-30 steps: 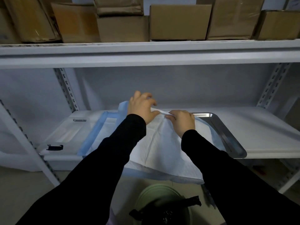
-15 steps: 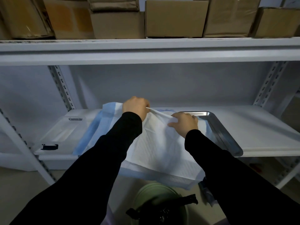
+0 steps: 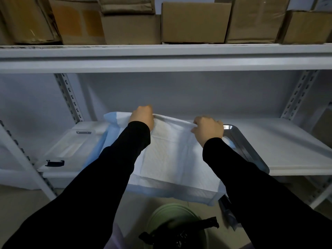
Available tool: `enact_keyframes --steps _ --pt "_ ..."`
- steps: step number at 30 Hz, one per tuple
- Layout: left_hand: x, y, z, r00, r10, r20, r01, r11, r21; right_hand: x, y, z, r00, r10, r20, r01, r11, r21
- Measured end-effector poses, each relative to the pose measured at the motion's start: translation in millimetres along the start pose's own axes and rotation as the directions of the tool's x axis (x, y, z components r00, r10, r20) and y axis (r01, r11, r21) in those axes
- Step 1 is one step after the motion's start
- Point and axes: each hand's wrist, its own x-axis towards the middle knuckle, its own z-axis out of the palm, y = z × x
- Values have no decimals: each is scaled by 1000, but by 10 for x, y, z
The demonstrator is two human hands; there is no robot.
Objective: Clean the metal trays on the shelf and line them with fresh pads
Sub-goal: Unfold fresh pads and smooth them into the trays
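A white pad with a pale blue border [image 3: 172, 159] lies spread over a metal tray [image 3: 251, 150] on the lower shelf. Only the tray's right rim and far right corner show. The pad's near edge hangs over the shelf front. My left hand [image 3: 142, 116] grips the pad's far edge near its left corner. My right hand [image 3: 208, 130] pinches the same far edge close to the tray's far right corner. The edge is stretched taut and slightly raised between both hands.
A clear plastic box lid with a black latch [image 3: 66, 148] sits left of the pad. Cardboard boxes [image 3: 195, 22] fill the upper shelf. A green bin with a black bag [image 3: 176, 229] stands on the floor below. The white shelf board [image 3: 296, 146] extends to the right.
Both hands have moved apart along the pad's far edge, the left going left and back, the right going right toward the tray corner, which spreads and tightens the pad.
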Motion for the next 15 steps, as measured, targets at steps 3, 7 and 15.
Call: enact_keyframes --steps 3,7,15 --pt "-32 29 32 999 -30 34 31 999 -34 -13 -25 -7 999 9 -41 -11 999 -51" --pt "-24 25 36 997 -64 39 66 995 -72 -10 0 -44 999 33 -33 -36 995 -92" --pt "103 -3 -36 996 13 87 -11 1000 -23 55 51 -30 993 114 -15 -108 973 206"
